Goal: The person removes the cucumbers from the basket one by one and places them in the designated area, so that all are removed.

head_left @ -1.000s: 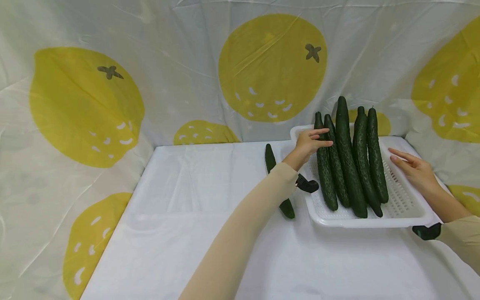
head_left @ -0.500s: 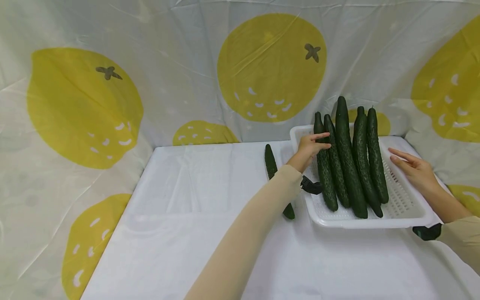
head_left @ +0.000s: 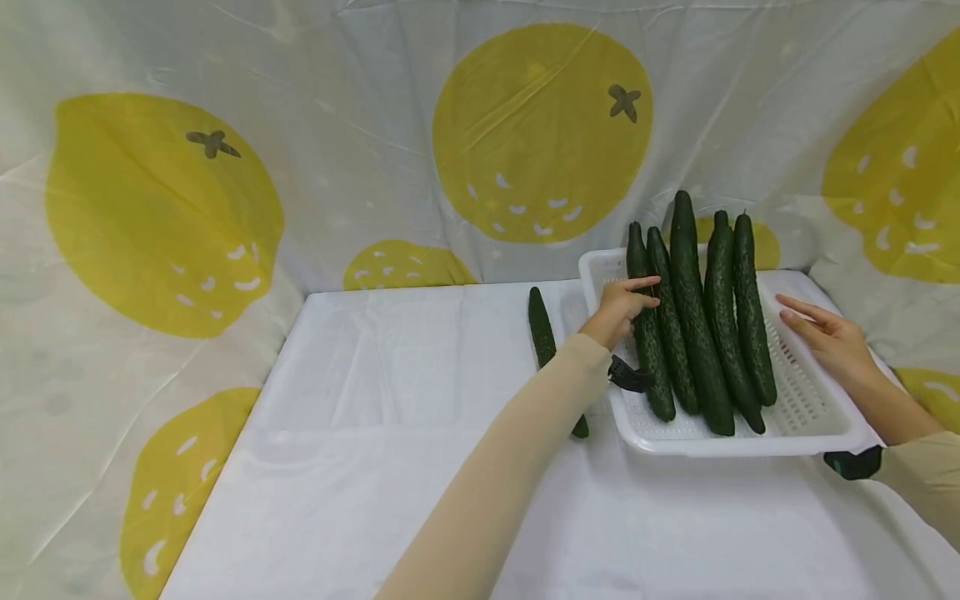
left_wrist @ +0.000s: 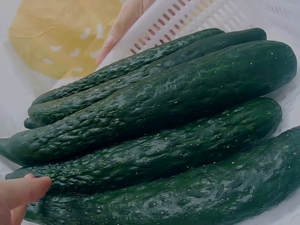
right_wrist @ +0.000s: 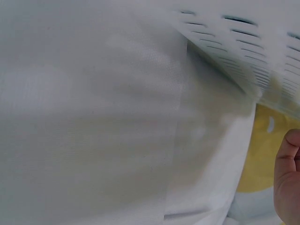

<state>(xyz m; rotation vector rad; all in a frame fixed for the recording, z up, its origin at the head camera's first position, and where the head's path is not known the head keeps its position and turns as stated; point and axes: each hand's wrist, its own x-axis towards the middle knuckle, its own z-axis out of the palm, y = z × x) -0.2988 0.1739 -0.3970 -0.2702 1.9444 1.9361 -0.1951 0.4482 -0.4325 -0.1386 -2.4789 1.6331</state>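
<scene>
A white perforated plastic basket (head_left: 738,447) stands at the right, with several dark green cucumbers (head_left: 693,325) side by side in it, their far ends raised over the back rim. My left hand (head_left: 621,310) is over the leftmost cucumbers, fingers stretched across them. In the left wrist view its fingertips (left_wrist: 40,187) lie right at the narrow ends of the two nearest cucumbers (left_wrist: 178,197). At the basket's right rim is my right hand (head_left: 836,346), fingers extended along the outside. The right wrist view catches this hand (right_wrist: 287,183) below the slotted basket wall (right_wrist: 243,33).
One more cucumber (head_left: 542,325) lies on the white-covered table (head_left: 360,483) left of the basket, partly hidden by my left sleeve (head_left: 517,450). A lemon-printed curtain (head_left: 360,150) hangs behind and at the sides. The basket's back sits close to it.
My left hand has slid a little toward me along the leftmost cucumbers. The cucumbers, basket and right hand stay where they were.
</scene>
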